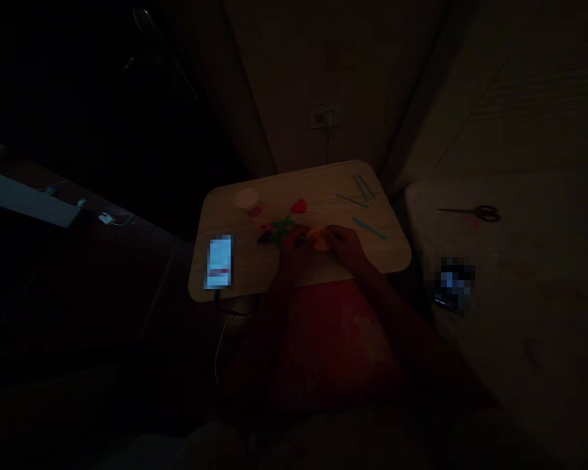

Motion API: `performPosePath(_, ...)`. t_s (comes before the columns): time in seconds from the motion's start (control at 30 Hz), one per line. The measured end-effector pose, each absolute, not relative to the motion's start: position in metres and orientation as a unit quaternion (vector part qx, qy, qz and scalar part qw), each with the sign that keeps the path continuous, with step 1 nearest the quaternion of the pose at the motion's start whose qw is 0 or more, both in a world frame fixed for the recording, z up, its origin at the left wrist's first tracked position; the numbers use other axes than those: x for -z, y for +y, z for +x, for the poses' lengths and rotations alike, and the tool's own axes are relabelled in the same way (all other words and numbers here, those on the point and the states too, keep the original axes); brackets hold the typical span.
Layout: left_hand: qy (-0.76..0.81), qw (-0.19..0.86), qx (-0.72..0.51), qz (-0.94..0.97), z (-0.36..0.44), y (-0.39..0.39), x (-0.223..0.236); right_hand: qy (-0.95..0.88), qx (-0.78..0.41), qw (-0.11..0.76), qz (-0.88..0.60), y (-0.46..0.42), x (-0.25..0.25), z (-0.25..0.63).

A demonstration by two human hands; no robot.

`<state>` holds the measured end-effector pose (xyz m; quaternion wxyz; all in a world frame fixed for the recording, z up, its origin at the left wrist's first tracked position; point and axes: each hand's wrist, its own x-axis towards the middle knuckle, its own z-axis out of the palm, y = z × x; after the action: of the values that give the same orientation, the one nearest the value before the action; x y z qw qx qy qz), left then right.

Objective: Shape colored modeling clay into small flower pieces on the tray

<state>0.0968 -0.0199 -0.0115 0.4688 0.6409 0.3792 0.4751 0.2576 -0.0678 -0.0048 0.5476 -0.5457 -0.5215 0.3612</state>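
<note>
In the dim light, my right hand is closed on an orange lump of modelling clay over the small table. My left hand is close by on the other side of the lump, its fingers drawn together. A tiny pale bit shows near its fingertips, too small to name. Beside the left hand lies a green leafy-shaped clay piece, with a pink piece and a dark blue piece to its left. Farther back sits a red clay piece.
A lidded tub stands on the wood-grain table. A lit phone with a cable lies at its left edge. Thin teal tools, one a blade-like stick, lie right. Scissors and a blurred device rest on the pale surface beyond.
</note>
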Motion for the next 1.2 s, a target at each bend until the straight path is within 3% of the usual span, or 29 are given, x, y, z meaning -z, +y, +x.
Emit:
performPosePath(0.5, 0.420, 0.481, -0.483, 0.599, 0.099, -0.025, 0.008, -0.506, -0.367, 0.559, -0.545, -0.068, 0.005, 0.257)
performPosePath(1.2, 0.402, 0.486, -0.475, 0.613, 0.103, -0.023, 0.010, -0.338, -0.340, 0.683, -0.551, -0.057, 0.026, 0.261)
